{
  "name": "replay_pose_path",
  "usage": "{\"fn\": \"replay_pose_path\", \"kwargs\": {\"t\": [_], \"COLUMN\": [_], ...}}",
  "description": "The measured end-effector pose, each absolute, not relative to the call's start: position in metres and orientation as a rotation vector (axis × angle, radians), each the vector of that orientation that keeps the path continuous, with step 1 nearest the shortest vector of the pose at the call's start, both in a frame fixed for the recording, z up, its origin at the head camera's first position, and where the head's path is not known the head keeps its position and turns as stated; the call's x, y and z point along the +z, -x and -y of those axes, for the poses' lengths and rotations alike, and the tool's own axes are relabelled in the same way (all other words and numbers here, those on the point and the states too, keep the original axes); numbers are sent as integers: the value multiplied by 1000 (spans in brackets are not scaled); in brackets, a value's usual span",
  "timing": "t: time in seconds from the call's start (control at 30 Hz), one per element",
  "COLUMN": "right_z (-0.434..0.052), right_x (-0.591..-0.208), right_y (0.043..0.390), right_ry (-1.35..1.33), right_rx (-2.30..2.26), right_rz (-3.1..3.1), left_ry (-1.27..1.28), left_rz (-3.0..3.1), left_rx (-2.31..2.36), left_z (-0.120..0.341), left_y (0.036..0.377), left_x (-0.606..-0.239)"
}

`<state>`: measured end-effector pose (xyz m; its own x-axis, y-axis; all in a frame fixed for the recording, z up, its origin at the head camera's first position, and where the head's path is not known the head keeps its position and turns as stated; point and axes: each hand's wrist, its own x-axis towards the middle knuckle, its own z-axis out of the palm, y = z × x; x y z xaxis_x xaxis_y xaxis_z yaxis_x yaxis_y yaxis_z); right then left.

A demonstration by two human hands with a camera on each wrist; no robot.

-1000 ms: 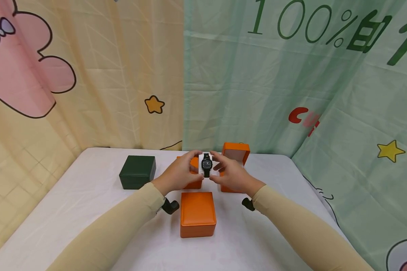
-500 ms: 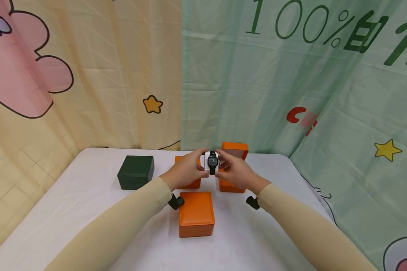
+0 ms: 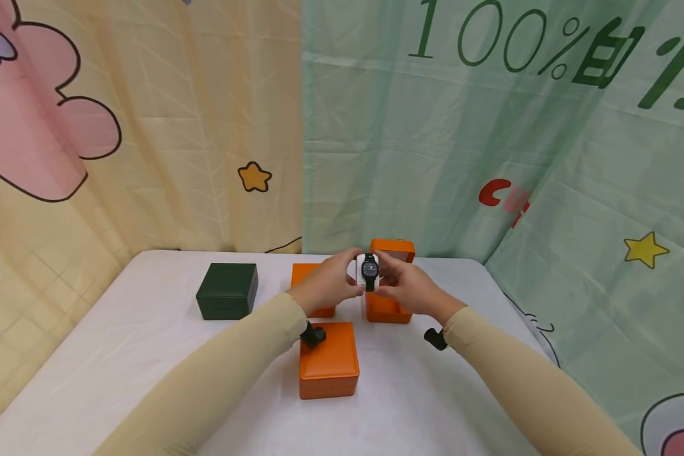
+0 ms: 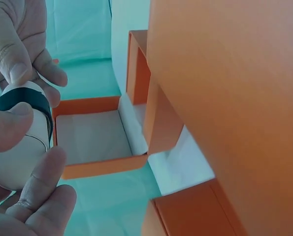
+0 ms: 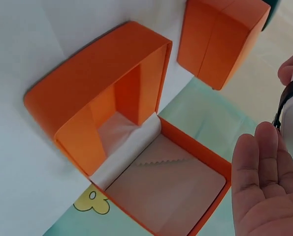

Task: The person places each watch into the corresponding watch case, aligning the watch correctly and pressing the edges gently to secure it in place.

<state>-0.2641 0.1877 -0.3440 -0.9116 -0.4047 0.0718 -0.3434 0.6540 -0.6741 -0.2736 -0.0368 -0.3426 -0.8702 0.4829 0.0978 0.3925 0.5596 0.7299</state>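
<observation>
Head view: a black wristwatch (image 3: 369, 268) strapped round a white cushion (image 3: 360, 273) is held in the air between both hands, directly above the open orange watch box (image 3: 386, 309) at the far centre of the white table (image 3: 120, 354). The left hand (image 3: 329, 286) grips the cushion from its left side with curled fingers and thumb; the right hand (image 3: 406, 288) holds the opposite side, fingers curled round it. No brand or dial marking on the watch can be read.

Left wrist view: the fingers (image 4: 18, 128) pinch the cushion (image 4: 19, 157), with the dark strap (image 4: 23, 101) wrapped over its top.

Right wrist view: the open watch box (image 5: 131, 132) shows a white-lined lid interior (image 5: 171, 189) and an orange cavity; nothing is seen in it. The palm (image 5: 264, 187) sits at the frame's right edge beside the strap (image 5: 288, 98).

Other containers: a closed orange box (image 3: 329, 360) in front, touched by nothing; a second orange box (image 3: 313, 285) partly hidden behind the left hand; a closed dark green box (image 3: 228, 291) to the left, well apart from the hands.

Backdrop writing: the green curtain (image 3: 433, 158) carries "100%" (image 3: 490, 38) followed by green Chinese characters cut off at the frame edge, and partial red lettering (image 3: 504, 197) that is too blurred to read. The yellow curtain (image 3: 148, 126) bears a star (image 3: 254, 178) and a pink cartoon shape.
</observation>
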Motion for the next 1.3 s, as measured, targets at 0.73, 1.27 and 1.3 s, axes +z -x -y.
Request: {"fn": "replay_pose_path", "kwargs": {"t": [0.73, 1.27, 1.3], "right_z": [-221, -236, -236], "right_x": [-355, -363, -363], "right_y": [275, 286, 288], "right_ry": [502, 504, 506], "right_rx": [-1061, -1064, -1060], "right_rz": [-2749, -2734, -2732], "left_ry": [-616, -558, -560], "left_rz": [-2667, -2742, -2746], "left_rx": [1179, 1029, 1023], "left_z": [-9, -24, -24], "left_y": [284, 298, 299], "left_x": [-358, -358, -358]}}
